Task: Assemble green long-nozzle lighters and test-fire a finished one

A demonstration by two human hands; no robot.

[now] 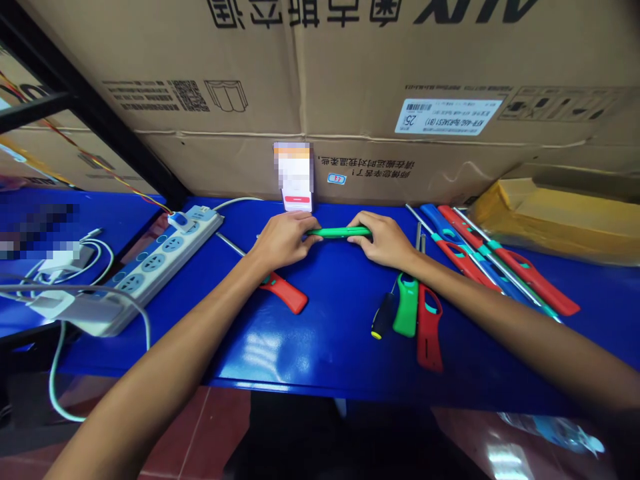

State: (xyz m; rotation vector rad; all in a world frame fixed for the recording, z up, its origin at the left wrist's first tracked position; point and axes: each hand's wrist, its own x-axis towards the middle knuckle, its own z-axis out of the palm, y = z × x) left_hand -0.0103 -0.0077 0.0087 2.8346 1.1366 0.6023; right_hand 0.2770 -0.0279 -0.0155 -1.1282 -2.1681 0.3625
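Note:
A green long-neck lighter [340, 232] lies level between my two hands above the blue table [320, 327]. Its left end is gripped by my left hand [286, 241]; my right hand [384, 239] pinches the right end. Beneath my left wrist rests a red lighter [286, 293], its metal tube pointing back left. Near my right forearm lie a black screwdriver [383, 316] with a yellow end, a green lighter [406, 310] and a red lighter [430, 333]. My right forearm partly hides these last two.
A lit phone [298, 177] leans against a large cardboard box [350, 73] at the back. On the left is a power strip [163, 263] with chargers and cables. Several more lighters [537, 280] lie at the right, before a yellowish carton [565, 217].

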